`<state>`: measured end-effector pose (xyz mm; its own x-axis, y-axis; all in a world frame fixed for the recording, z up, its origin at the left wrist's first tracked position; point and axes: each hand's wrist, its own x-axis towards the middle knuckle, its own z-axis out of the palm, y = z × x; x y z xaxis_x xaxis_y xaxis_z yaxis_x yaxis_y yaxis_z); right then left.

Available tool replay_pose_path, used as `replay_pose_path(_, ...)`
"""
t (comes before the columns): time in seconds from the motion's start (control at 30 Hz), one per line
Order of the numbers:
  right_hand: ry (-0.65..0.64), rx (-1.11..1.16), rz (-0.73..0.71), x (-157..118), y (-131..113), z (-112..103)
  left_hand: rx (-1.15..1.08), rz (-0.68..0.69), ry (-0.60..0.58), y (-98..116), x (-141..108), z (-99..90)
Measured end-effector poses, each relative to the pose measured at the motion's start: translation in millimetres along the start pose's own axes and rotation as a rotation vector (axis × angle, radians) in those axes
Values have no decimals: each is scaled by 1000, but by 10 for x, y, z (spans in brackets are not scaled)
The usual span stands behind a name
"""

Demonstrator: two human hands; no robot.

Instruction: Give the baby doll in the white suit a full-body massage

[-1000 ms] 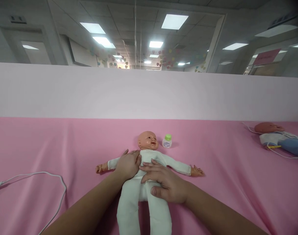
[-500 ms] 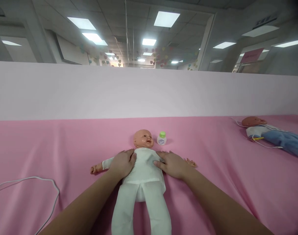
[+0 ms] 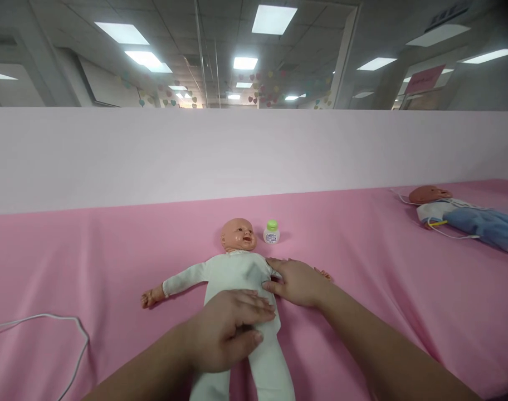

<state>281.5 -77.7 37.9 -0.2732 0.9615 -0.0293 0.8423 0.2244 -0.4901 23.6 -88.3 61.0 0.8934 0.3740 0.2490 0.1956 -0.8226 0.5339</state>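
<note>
A baby doll point(image 3: 239, 271) with a bare plastic head and a white cloth body lies face up in the middle, arms out to both sides. My left hand point(image 3: 231, 328) is over its lower belly, palm down with the fingers stretched out; whether it touches the cloth I cannot tell. At the doll's shoulder and upper arm, on the right of the picture, my right hand point(image 3: 298, 282) lies flat with its fingers out. It hides most of that arm. Beside the doll's head stands a small clear bottle point(image 3: 271, 233) with a green cap.
Pink cloth point(image 3: 124, 256) covers the surface, with a white wall panel point(image 3: 237, 156) along its back. A second doll point(image 3: 471, 223) in blue and white clothes lies at the far right with thin white tubing. A white cable point(image 3: 76, 326) curves at the left.
My left hand has left the doll's shoulder and moved down over its lower belly, uncovering the arm on the left. My right hand stays at the other shoulder. The view has shifted slightly.
</note>
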Motion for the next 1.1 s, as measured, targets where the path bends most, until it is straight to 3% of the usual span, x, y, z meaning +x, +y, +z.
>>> replay_pose_path(0.1,-10,24,-35,-2,-24,-6,-43,28,-13,-37,69,50)
replay_pose_path(0.27,14,50,-39,21,-31,13,142,-220,78,-360,154,77)
replay_pose_path(0.43,-10,71,-29,25,-1,14,233,-336,197,-590,99,24)
replay_pose_path(0.67,-19,70,-6,-40,-48,-44,282,-538,363,-835,-57,-105)
replay_pose_path(0.8,92,-22,-32,-72,-138,-54,302,-604,361,-869,-44,-129)
replay_pose_path(0.87,190,-7,-128,-122,-239,-24,304,-592,366,-864,-31,-117)
replay_pose_path(0.93,193,94,-317,-205,-382,37,306,-582,369,-861,-23,-97)
replay_pose_path(1.03,-44,234,-638,-334,-610,160,316,-578,368,-871,-20,-71)
replay_pose_path(1.1,-192,224,-731,-362,-705,230,323,-572,374,-885,-22,-63)
